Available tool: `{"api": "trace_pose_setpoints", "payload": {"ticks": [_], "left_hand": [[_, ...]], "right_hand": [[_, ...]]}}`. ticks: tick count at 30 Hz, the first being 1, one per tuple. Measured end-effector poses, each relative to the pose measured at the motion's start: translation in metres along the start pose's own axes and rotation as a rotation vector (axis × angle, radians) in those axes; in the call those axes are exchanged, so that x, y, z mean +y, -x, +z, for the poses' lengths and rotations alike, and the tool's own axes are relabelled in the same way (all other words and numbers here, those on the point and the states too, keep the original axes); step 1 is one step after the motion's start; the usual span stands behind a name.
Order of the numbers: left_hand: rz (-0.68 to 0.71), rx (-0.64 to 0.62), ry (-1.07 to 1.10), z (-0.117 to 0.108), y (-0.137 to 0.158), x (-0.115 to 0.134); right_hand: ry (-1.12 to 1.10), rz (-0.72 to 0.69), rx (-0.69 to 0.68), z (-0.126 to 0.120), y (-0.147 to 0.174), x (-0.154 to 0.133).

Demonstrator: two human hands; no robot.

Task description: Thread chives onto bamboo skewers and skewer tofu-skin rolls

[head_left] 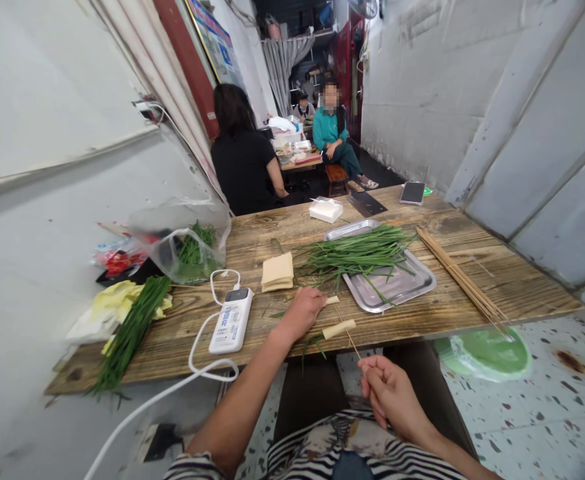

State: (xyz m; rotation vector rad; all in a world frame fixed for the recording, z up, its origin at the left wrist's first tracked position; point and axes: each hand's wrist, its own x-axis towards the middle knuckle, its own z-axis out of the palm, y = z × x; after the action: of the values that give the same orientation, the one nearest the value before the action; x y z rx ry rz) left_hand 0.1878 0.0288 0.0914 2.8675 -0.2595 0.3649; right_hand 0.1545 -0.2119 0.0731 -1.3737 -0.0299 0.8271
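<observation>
A thin wooden skewer (354, 347) runs slantwise over the table's near edge. My right hand (392, 393) pinches its lower end. One pale yellow roll (339, 329), apparently of tofu skin, is threaded on the skewer. At the skewer's far end is a smaller roll (332, 300), gripped by the closed fingers of my left hand (302, 312); whether the tip has pierced it I cannot tell. Just beyond my left hand sits a stack of square tofu-skin sheets (277, 272). Long green chives (357, 250) lie across a metal tray (417, 279) to the right of the stack.
Bundled skewers (460, 277) lie at the right. Leftward are a white power bank (231, 321) with its cable, a plastic bag (217, 233) of greens and more chives (135, 333). A white box (326, 210) and phone (412, 193) sit farther back. People sit beyond the wooden table (252, 227).
</observation>
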Motion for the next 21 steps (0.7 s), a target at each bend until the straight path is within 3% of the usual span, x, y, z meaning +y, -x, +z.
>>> {"api": "trace_pose_setpoints", "payload": {"ticks": [21], "left_hand": [[0.013, -0.015, 0.035, 0.0003, 0.0001, -0.0024]], "right_hand": [[0.052, -0.004, 0.028, 0.0088, -0.0039, -0.0004]]}}
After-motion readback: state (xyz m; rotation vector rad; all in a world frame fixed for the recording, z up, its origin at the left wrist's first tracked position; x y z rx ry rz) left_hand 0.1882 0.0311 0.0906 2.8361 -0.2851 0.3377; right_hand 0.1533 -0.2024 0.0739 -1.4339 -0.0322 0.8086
